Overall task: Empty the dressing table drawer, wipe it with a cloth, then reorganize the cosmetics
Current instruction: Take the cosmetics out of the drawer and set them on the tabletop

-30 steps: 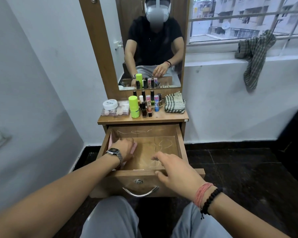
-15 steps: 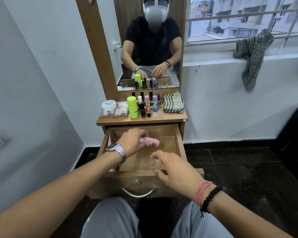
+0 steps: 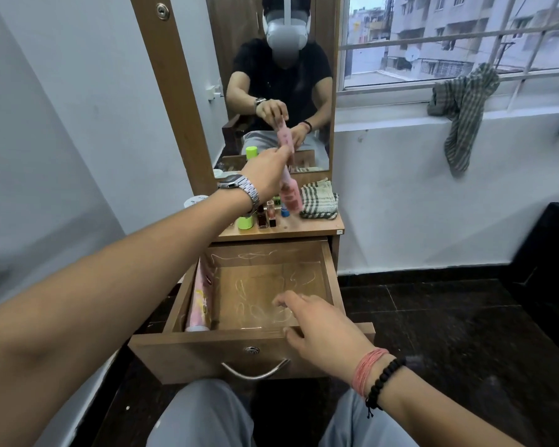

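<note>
- Overhead, your left hand (image 3: pixel 267 175) pinched a pink tube (image 3: pixel 289 191) by its top, so that it hung above the cluster of small bottles (image 3: pixel 267 216) on the worktop (image 3: pixel 307 225).
- Your right hand (image 3: pixel 317 327) held nothing; its relaxed fingers rested on the front edge of the open drawer (image 3: pixel 252 350).
- One pink pack (image 3: pixel 202 298) lay along the drawer's left wall; the drawer floor otherwise showed only pale scribble marks.
- A folded checked cloth (image 3: pixel 318 198) lay on the worktop, just beside the tube.
- Risk: the hanging tube could have swung into the upright bottles and toppled them, because the space between them and the cloth looked narrow.
- Risk: a pinch at the top alone probably gave you poor control of the lower end.
</note>
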